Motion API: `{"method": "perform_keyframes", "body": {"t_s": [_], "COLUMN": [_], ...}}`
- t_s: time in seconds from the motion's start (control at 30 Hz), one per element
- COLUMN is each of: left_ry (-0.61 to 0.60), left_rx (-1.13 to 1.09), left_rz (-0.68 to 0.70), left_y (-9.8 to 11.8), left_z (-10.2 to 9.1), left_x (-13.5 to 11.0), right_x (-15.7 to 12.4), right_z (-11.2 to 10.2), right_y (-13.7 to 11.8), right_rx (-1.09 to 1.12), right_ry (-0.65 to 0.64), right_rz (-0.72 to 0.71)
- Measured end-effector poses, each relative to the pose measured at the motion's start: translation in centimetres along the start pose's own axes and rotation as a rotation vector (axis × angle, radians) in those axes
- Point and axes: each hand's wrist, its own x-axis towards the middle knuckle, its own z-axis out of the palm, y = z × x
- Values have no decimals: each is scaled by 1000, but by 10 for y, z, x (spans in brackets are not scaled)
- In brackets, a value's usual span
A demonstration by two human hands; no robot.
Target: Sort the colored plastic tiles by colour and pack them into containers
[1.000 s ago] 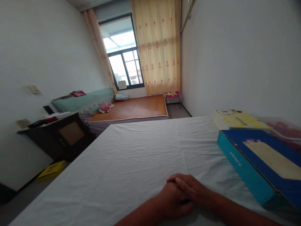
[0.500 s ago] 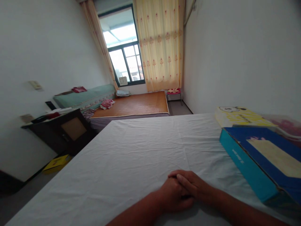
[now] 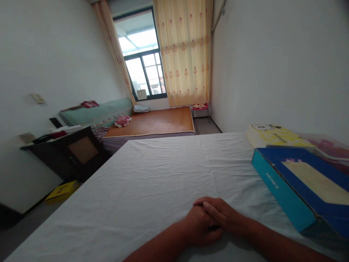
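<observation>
The right hand [image 3: 226, 214] is closed over the left hand [image 3: 200, 225], which is curled into a loose fist, the two clasped on one white cloth [image 3: 152, 185]; whether anything lies inside that fist, I cannot tell. To their right sit one blue box [image 3: 289, 182] and, just behind it, one yellow box [image 3: 278, 135]. Beyond stand one bed [image 3: 160, 122], one cabinet [image 3: 83, 149] and one stool [image 3: 200, 108].

One camera, worn on the head, looks forward and down over the white cloth [image 3: 152, 182] (the left hand [image 3: 200, 222] and right hand [image 3: 223, 210] lie near it, low in view) toward the bed [image 3: 160, 122] and window [image 3: 136, 40], both well beyond.
</observation>
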Motion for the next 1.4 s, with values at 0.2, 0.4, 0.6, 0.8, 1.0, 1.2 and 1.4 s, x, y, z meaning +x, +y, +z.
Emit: {"method": "perform_keyframes", "body": {"t_s": [0.2, 0.4, 0.6, 0.8, 1.0, 1.2, 1.4], "left_ry": [6, 0, -43, -44, -60, -13, 13], "left_rx": [9, 4, 7, -6, 6, -22, -57], "left_rz": [9, 7, -6, -18, -11, -25, -22], "left_y": [-1, -1, -1, -2, -1, -1, 0], "left_z": [1, 1, -1, 1, 0, 1, 0], "left_x": [-1, 0, 0, -1, -1, -2, -1], "right_x": [1, 0, 0, 1, 1, 2, 2], "right_z": [1, 0, 0, 0, -1, -2, -2], "right_y": [0, -4, -3, 1, -1, -4, 0], "right_rx": [2, -14, -6, 9, 8, 6, 10], "right_ry": [10, 0, 9, 8, 10, 14, 12], "right_rz": [-12, -9, -14, -39, -47, -71, -74]}}
